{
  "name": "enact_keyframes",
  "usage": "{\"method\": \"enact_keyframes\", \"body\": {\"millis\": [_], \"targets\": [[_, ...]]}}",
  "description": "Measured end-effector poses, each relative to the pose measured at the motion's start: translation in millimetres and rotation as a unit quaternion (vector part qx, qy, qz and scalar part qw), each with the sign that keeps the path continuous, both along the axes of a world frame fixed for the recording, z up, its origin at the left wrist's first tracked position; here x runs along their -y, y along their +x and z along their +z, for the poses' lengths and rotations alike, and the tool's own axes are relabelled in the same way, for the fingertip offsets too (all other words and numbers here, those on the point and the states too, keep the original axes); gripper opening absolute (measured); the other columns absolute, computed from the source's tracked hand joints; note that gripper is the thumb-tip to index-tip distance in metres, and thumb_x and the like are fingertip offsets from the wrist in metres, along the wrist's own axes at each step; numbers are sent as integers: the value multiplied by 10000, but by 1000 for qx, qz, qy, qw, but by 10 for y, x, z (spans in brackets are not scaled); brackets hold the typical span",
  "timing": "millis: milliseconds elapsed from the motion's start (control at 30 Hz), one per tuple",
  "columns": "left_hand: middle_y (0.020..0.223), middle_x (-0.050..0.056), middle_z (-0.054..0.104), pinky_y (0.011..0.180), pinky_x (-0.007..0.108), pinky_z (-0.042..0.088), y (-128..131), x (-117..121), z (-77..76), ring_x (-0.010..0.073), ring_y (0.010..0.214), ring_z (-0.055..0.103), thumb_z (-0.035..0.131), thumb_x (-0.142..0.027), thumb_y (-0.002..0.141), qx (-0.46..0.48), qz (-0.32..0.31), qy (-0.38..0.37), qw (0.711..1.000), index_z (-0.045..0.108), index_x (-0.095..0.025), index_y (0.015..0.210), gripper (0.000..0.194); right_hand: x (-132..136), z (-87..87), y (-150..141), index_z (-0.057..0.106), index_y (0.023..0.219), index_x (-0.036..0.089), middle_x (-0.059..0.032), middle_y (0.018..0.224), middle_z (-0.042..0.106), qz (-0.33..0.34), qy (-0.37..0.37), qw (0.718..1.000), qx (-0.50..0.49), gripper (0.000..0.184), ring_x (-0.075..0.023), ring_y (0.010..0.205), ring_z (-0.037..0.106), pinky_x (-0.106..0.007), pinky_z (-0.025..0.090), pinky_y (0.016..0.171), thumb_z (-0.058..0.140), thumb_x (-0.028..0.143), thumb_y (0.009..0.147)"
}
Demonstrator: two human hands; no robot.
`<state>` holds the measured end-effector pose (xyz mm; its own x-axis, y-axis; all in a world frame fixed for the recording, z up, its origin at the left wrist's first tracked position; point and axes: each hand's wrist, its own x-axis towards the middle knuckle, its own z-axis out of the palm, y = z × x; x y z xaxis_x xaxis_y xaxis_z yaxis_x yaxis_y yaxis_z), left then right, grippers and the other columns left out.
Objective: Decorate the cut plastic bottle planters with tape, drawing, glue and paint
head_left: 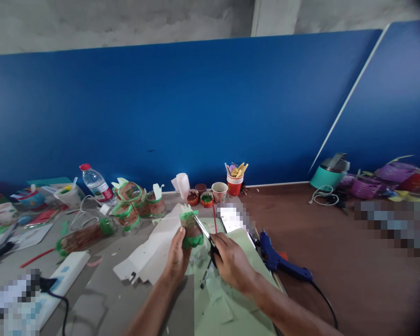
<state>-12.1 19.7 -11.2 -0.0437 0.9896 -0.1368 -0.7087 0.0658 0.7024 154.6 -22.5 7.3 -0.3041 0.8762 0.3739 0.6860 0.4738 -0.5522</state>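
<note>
In my left hand (178, 256) is a small cup-shaped piece (192, 230), painted brown with green edges, held upright over the work surface. My right hand (231, 256) grips a pair of scissors (203, 227) by its dark handles. The silver blades point up and left, and their tips meet the upper right rim of the painted piece; whether they cut into it is too small to tell. Below both hands lies a pale green sheet (241, 284) with paper scraps on it. A white paper sheet (143, 252) with a ragged edge lies to the left.
A blue glue gun (280, 261) with a trailing cord lies right of the green sheet. Paint cups (206, 199) and a red cup of utensils (234, 184) stand behind. Several painted pieces (126, 214), a water bottle (96, 184) and a power strip (65, 275) are at left.
</note>
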Motion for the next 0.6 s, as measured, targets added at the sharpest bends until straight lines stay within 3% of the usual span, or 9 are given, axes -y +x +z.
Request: {"method": "enact_keyframes", "body": {"millis": [300, 600], "targets": [[992, 58, 757, 893, 346, 471, -7, 15, -7, 243, 985, 661, 761, -379, 726, -15, -15, 2, 1000, 733, -181, 956, 305, -10, 1, 9, 566, 1245, 128, -145, 1134, 638, 4, -5, 1000, -6, 498, -267, 1025, 610, -379, 487, 921, 458, 7, 775], [893, 22, 775, 831, 289, 501, 37, 58, 95, 182, 818, 691, 707, -278, 790, 34, -10, 1, 999, 741, -185, 878, 133, -29, -39, -40, 603, 1107, 182, -105, 1009, 636, 40, 2, 993, -109, 442, -229, 936, 615, -328, 500, 833, 455, -17, 741]]}}
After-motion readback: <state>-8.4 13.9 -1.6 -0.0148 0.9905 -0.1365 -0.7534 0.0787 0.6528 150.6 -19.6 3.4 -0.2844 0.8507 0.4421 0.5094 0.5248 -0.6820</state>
